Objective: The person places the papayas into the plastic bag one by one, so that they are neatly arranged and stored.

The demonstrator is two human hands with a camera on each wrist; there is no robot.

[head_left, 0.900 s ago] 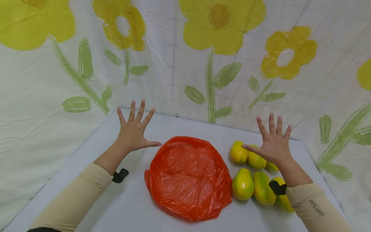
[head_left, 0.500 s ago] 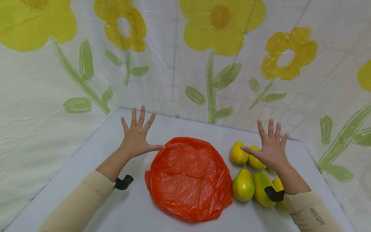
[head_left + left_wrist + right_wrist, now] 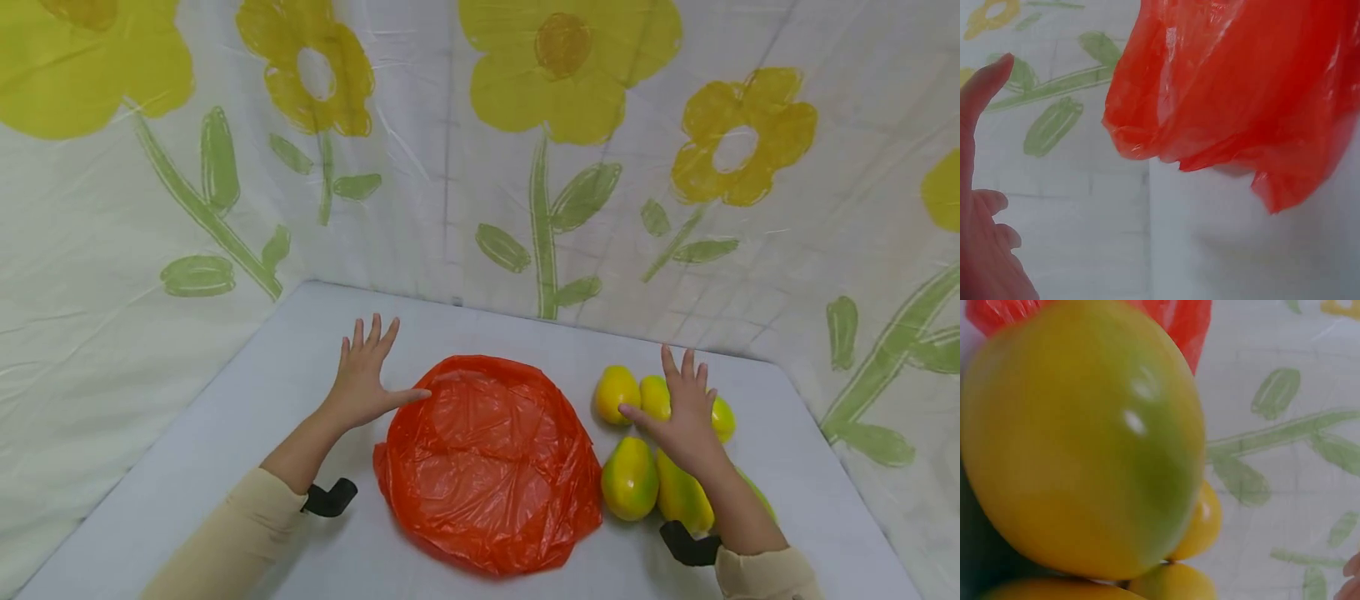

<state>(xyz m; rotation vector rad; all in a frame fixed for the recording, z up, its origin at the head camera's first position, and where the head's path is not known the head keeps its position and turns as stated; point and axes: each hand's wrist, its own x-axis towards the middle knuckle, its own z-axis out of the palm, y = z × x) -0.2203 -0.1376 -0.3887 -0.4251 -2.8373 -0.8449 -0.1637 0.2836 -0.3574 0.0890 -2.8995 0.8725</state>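
Red plastic bag (image 3: 491, 471), laid centrally on table (image 3: 225, 417); yellow-green fruits (image 3: 630, 479), grouped at right. Left hand (image 3: 367, 383), fingers spread, held near bag's far-left edge; right hand (image 3: 686, 417), likewise spread, held above fruits. Both are shown whole by the head view alone.
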